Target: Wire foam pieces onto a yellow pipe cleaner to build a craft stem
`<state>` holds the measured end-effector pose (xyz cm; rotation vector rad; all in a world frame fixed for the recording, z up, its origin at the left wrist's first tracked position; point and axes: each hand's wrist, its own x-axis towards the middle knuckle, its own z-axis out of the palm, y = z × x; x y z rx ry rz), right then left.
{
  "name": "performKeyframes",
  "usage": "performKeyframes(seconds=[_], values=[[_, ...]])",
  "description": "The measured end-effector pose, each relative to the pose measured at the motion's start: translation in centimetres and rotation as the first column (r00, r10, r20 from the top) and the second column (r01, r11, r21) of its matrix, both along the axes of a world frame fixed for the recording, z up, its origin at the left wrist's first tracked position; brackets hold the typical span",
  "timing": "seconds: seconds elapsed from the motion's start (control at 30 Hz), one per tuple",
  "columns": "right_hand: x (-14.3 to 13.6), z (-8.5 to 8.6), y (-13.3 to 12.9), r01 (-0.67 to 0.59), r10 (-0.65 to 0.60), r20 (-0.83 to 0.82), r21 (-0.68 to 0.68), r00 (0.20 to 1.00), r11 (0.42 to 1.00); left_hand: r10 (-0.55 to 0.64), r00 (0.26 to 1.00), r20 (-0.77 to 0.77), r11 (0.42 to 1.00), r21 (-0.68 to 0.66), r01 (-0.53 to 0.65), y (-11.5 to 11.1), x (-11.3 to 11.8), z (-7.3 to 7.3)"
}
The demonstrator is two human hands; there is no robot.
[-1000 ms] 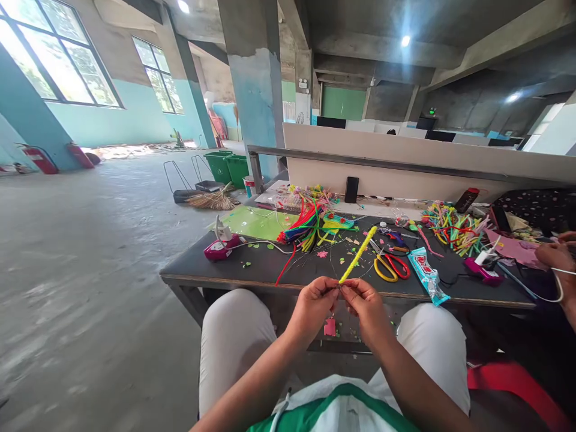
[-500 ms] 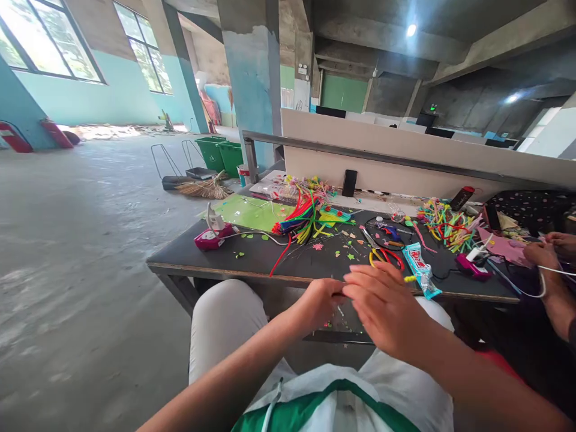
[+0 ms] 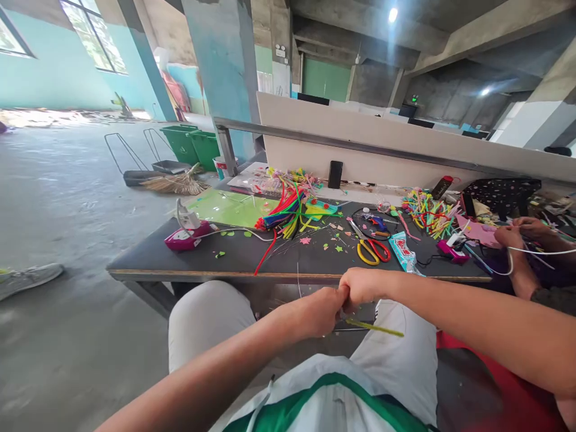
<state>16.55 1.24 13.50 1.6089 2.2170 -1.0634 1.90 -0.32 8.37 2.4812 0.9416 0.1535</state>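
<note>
My left hand (image 3: 324,311) and my right hand (image 3: 363,284) meet over my lap at the table's front edge, both with curled fingers pressed together. A yellow-green pipe cleaner (image 3: 378,327) sticks out to the right from under the joined hands; the part at the fingers is hidden. Just left of them a thin wire (image 3: 297,281) rises. Beyond my right hand, scissors (image 3: 372,251) with yellow and red handles lie on the table. A blue-and-white wrapper (image 3: 404,253) is beside them. Bundled colourful pipe cleaners (image 3: 288,216) lie farther back.
A magenta power strip (image 3: 186,236) with a plugged-in charger sits at the table's left. A phone (image 3: 335,174) leans on the white partition (image 3: 382,144). Paper scraps lie about the dark tabletop (image 3: 148,255). At right, another person's hands (image 3: 517,235) work. A shoe (image 3: 31,279) shows at left.
My right hand has lowered, and its fingers have gone from outstretched to closed against my left hand. The pipe cleaner now shows below the hands. The view has shifted right.
</note>
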Motion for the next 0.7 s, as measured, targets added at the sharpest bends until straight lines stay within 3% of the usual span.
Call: performKeyframes(seconds=[0.1,0.2,0.4,0.53,0.63,0.7], values=[[1.0,-1.4,-0.2,0.075,-0.106,-0.255,-0.129,0.961,0.989,0.0,1.0,0.02,0.999,-0.047,0.001,0.1,-0.1,0.2],[1.6,-2.4,-0.9,0.091,-0.16,-0.356,-0.203,0.921,0.975,0.006,0.997,0.078,0.986,-0.164,0.007,0.8,-0.3,0.2],[1.7,-3.6,-1.6,0.191,-0.223,-0.27,-0.139,0.937,0.972,0.045,0.981,0.186,0.953,-0.301,0.013,1.8,-0.4,-1.1],[1.5,-4.4,-1.5,0.185,-0.195,-0.274,-0.065,0.942,0.981,0.122,0.963,0.241,0.933,-0.359,-0.028,1.6,-0.3,-1.0],[1.3,-4.6,-1.2,0.176,-0.167,-0.224,0.02,0.96,0.984,0.147,0.955,0.259,0.944,-0.324,-0.058,1.3,-0.2,-0.5],[1.0,-4.6,-1.0,0.188,-0.174,-0.215,0.047,0.961,0.981,0.128,0.967,0.22,0.973,-0.219,-0.079,1.2,-0.1,-0.3]])
